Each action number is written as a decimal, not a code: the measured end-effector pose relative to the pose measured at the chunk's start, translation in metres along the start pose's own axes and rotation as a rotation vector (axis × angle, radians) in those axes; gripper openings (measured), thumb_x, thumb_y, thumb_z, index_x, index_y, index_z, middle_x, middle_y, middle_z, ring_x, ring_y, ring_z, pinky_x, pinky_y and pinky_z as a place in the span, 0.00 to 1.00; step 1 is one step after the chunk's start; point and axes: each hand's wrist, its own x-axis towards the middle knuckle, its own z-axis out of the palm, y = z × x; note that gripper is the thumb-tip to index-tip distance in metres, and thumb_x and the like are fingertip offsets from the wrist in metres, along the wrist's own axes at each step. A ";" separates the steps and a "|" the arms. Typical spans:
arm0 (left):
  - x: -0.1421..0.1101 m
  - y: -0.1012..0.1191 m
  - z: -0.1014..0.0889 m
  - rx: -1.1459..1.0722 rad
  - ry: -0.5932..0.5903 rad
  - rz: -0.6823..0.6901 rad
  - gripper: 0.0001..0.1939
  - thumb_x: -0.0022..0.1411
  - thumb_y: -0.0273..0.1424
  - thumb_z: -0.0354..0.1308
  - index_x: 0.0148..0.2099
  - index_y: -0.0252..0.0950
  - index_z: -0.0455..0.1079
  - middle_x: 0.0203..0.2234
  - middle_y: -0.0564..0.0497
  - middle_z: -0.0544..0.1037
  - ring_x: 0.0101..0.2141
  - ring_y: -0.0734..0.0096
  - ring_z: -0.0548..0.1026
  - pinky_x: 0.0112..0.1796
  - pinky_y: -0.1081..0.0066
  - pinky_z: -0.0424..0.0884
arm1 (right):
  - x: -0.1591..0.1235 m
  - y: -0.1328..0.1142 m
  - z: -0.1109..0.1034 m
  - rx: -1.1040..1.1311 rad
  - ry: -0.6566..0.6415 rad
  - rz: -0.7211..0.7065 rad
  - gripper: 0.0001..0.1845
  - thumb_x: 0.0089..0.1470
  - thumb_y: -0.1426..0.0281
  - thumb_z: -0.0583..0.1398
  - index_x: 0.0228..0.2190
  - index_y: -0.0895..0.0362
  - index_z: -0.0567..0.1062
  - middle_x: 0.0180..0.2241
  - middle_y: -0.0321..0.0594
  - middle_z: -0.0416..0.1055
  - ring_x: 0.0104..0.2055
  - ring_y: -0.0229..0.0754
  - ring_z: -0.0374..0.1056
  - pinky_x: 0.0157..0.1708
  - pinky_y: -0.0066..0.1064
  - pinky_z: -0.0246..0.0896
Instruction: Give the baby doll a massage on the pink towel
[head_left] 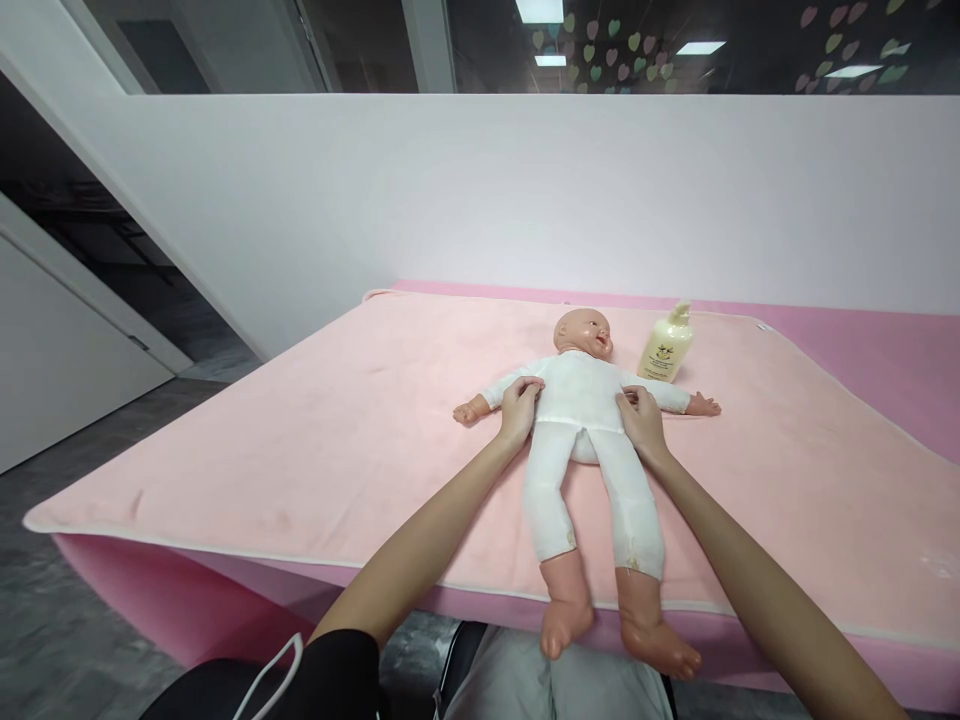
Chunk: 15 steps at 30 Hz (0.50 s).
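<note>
A baby doll (579, 395) with a white cloth body lies on its back on a pink blanket (300, 430). Its head points to the far side, its arms are spread, and its bare feet hang over the near edge. My left hand (520, 408) is at the doll's side below its armpit, fingers curled against the cloth. On the opposite side of the torso, my right hand (642, 418) is closed in the same way, its fingertips on the white cloth. Part of the fingers of both hands is hidden.
A pale yellow pump bottle (666, 345) stands tilted just beyond the doll's arm on the right. The blanket covers a pink table (900, 370), set against a white wall (525, 190). Grey floor (45, 570) shows at the left.
</note>
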 end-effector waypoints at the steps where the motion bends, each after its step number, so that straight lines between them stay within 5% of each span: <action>1: 0.000 0.000 0.000 -0.001 0.001 0.002 0.06 0.48 0.26 0.49 0.28 0.34 0.68 0.26 0.53 0.70 0.27 0.77 0.64 0.33 0.74 0.61 | 0.000 0.000 0.000 0.003 0.003 0.001 0.16 0.46 0.59 0.53 0.33 0.57 0.67 0.35 0.44 0.65 0.37 0.44 0.62 0.41 0.38 0.57; 15: -0.002 0.003 0.000 0.012 0.001 0.008 0.07 0.48 0.25 0.49 0.28 0.34 0.68 0.26 0.53 0.71 0.29 0.75 0.66 0.35 0.73 0.63 | 0.000 0.000 0.000 0.002 -0.002 0.006 0.16 0.46 0.59 0.53 0.33 0.57 0.67 0.35 0.44 0.65 0.37 0.44 0.62 0.42 0.38 0.56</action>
